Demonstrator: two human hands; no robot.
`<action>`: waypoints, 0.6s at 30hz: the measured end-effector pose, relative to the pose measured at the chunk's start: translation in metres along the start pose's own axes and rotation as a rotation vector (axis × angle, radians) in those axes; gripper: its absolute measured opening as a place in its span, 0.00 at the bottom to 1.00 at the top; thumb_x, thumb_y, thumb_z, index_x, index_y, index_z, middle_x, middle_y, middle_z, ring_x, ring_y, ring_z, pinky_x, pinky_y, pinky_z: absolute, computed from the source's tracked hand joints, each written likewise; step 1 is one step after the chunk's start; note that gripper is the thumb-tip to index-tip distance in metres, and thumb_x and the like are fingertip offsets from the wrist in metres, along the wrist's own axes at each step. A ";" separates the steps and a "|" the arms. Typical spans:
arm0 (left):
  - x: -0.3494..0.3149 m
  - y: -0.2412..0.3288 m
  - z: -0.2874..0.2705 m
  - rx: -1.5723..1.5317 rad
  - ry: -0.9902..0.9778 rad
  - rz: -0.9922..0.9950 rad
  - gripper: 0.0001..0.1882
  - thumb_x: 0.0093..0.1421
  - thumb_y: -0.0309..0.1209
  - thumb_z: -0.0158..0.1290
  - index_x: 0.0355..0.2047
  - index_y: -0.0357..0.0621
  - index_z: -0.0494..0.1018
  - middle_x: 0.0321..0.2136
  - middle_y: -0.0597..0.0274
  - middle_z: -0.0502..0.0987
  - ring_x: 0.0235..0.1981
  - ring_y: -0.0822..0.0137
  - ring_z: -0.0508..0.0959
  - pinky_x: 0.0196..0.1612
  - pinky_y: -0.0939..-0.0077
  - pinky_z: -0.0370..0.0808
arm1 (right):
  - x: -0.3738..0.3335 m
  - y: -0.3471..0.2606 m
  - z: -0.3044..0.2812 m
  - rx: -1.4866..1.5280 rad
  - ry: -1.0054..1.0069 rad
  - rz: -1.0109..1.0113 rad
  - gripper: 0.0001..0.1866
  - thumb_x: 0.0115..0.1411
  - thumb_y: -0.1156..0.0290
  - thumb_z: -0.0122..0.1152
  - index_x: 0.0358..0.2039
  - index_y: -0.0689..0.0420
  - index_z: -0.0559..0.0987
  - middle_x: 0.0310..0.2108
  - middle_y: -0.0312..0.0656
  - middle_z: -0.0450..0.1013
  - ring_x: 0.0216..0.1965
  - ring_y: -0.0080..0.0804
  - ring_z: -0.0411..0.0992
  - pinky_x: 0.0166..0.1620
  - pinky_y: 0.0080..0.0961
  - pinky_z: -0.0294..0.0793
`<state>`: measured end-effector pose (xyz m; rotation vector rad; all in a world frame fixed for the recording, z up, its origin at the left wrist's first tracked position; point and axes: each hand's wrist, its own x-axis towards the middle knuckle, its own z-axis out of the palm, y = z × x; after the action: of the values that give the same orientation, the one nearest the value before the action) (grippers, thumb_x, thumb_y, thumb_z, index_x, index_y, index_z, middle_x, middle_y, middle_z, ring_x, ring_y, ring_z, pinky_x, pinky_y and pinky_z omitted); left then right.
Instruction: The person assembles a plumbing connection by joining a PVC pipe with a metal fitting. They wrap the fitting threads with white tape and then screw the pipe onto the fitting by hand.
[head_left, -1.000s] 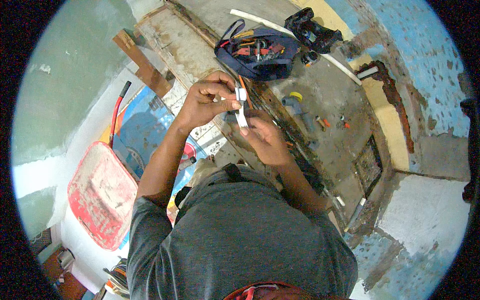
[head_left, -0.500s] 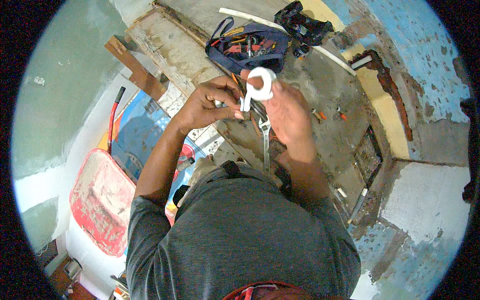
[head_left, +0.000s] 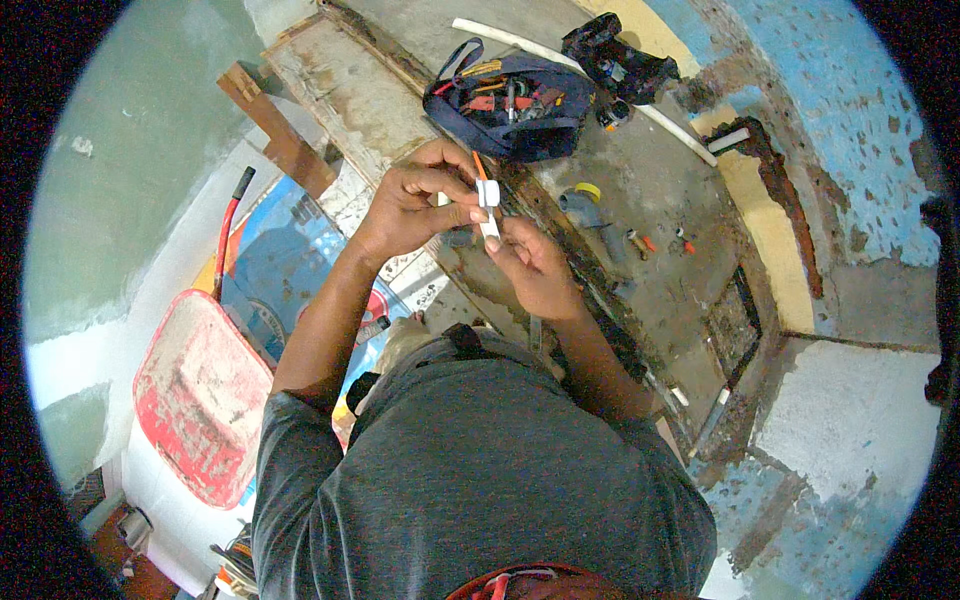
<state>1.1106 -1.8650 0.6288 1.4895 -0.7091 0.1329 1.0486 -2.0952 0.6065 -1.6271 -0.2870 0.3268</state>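
My left hand (head_left: pixel 425 205) is closed, its thumb and fingers pinched round a small whitish piece that they mostly hide. Right at its fingertips, a roll of white thread seal tape (head_left: pixel 488 193) is seen edge-on. A short white strip (head_left: pixel 489 228) runs down from the roll to my right hand (head_left: pixel 537 268), whose thumb and fingers pinch its lower end. Both hands are close together in front of my body. Just beyond the left fingers, a thin orange stick-like thing (head_left: pixel 479 164) shows. Below my hands, a grey metal tool handle (head_left: pixel 536 332) is partly covered by my right arm.
A dark blue tool bag (head_left: pixel 530 135) lies ahead, near a black bag (head_left: pixel 620 70) and a long white pipe (head_left: pixel 520 43). Grey pipe fittings (head_left: pixel 582 208) are on the concrete floor to the right. A red wheelbarrow tray (head_left: pixel 205 400) stands at the left, by brown boards (head_left: pixel 275 130).
My right hand has lowered and moved slightly toward me. The tape roll has turned from ring-on to edge-on and now sits against the left fingertips. My left hand stays nearly in place.
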 end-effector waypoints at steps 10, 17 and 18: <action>0.011 -0.001 -0.003 0.112 -0.130 0.001 0.08 0.52 0.25 0.73 0.32 0.46 0.87 0.39 0.63 0.81 0.45 0.63 0.79 0.48 0.67 0.75 | -0.017 -0.078 -0.009 0.384 0.104 -0.079 0.23 0.73 0.63 0.58 0.60 0.68 0.76 0.60 0.44 0.75 0.56 0.27 0.73 0.59 0.26 0.71; 0.012 0.002 0.011 -0.034 -0.194 0.013 0.08 0.49 0.26 0.75 0.30 0.49 0.87 0.40 0.63 0.81 0.41 0.66 0.79 0.46 0.68 0.75 | 0.041 -0.062 -0.038 0.702 0.034 -0.116 0.26 0.74 0.58 0.50 0.62 0.66 0.75 0.63 0.55 0.73 0.66 0.45 0.69 0.69 0.43 0.64; 0.011 0.002 0.012 -0.034 -0.188 0.011 0.08 0.49 0.26 0.75 0.30 0.49 0.87 0.41 0.62 0.81 0.41 0.65 0.79 0.46 0.68 0.75 | 0.044 -0.056 -0.039 0.709 0.026 -0.082 0.26 0.73 0.59 0.50 0.62 0.66 0.75 0.63 0.55 0.73 0.66 0.45 0.69 0.69 0.43 0.64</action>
<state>1.1145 -1.8796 0.6355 1.4780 -0.8669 -0.0109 1.1043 -2.1097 0.6636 -0.9187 -0.1860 0.2998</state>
